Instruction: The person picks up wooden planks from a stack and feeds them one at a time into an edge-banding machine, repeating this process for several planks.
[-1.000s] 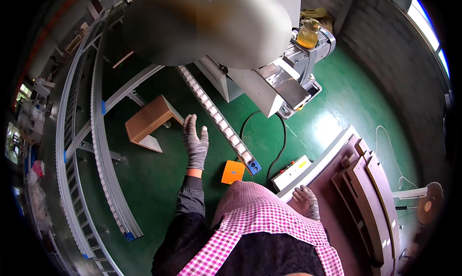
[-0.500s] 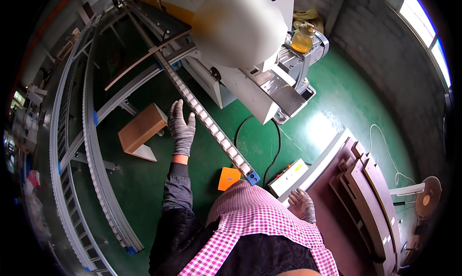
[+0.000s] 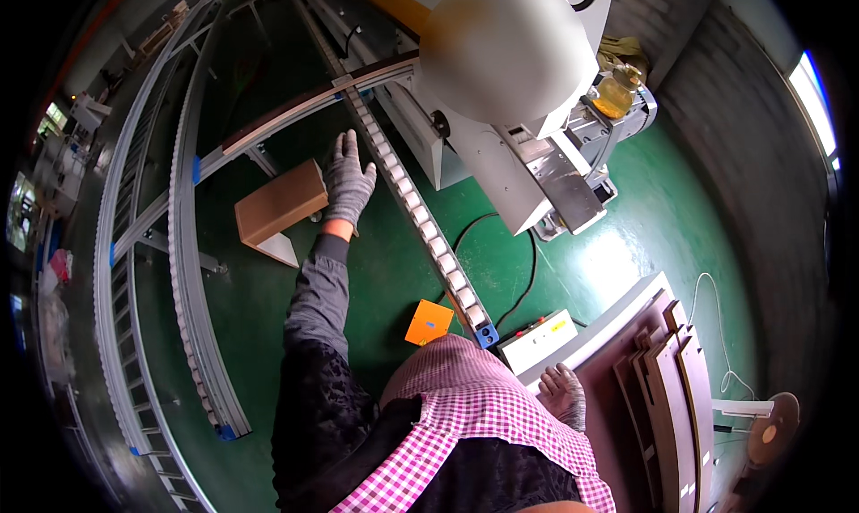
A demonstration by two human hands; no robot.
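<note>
The roller rail (image 3: 416, 211) runs diagonally from the upper left to a blue end cap near the apron (image 3: 479, 383); its far end fades into the dim upper edge. The longer conveyor frame (image 3: 183, 271) at left is bent by the lens, its far detail hard to make out. A pale blurred oval (image 3: 510, 48) hides much of the machine (image 3: 501, 169), whose top is cut off. The stacked maroon boards (image 3: 684, 406) at right run off the lower edge. A long narrow strip (image 3: 295, 115) lies across the rail; the oval and the machine hide its right end. Under the frame sits a brown angled piece (image 3: 282, 200), partly covered by the left hand (image 3: 349, 180). That gloved hand is flat, thumb apart, with nothing visible in it, just beside the rail; its height above the floor cannot be told. The right hand (image 3: 564, 395), by the boards, has loosely spread fingers and no visible object; whether it touches the surface is unclear, its forearm hidden. The white control box (image 3: 539, 341) and the orange plate (image 3: 429, 322) flank the end cap. The amber jar (image 3: 616, 94) looks smeared.
</note>
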